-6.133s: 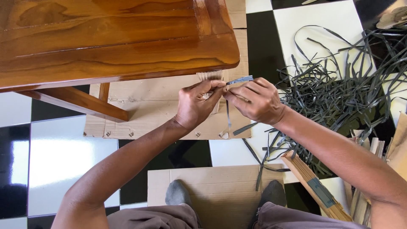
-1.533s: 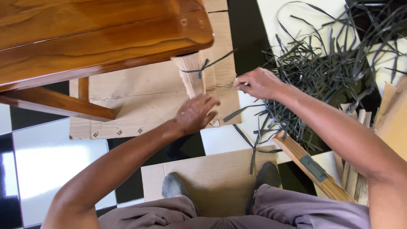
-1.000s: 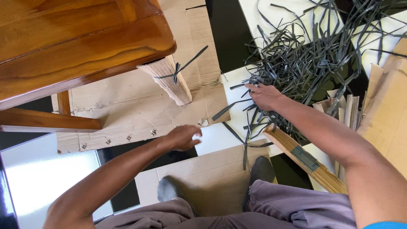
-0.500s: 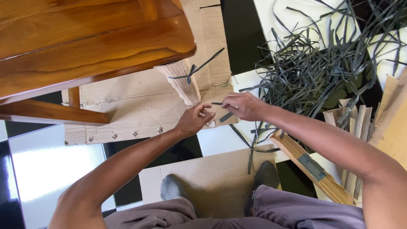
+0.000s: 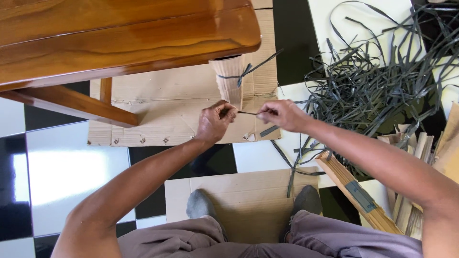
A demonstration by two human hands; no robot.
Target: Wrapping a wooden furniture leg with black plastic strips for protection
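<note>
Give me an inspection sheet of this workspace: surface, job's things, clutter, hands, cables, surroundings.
Surface: black and white tiled floor with flat cardboard sheets.
Job's things: short dark strap piece stretched between both hands; table leg wrapped in cardboard, tied with a dark strap.
Clutter: tangled pile of dark straps; cardboard strips and a strapped bundle at right.
Hands: left hand and right hand each pinch one end of the strap piece.
Cables: nothing seen.
Surroundings: glossy wooden table; the person's socked feet on cardboard.
</note>
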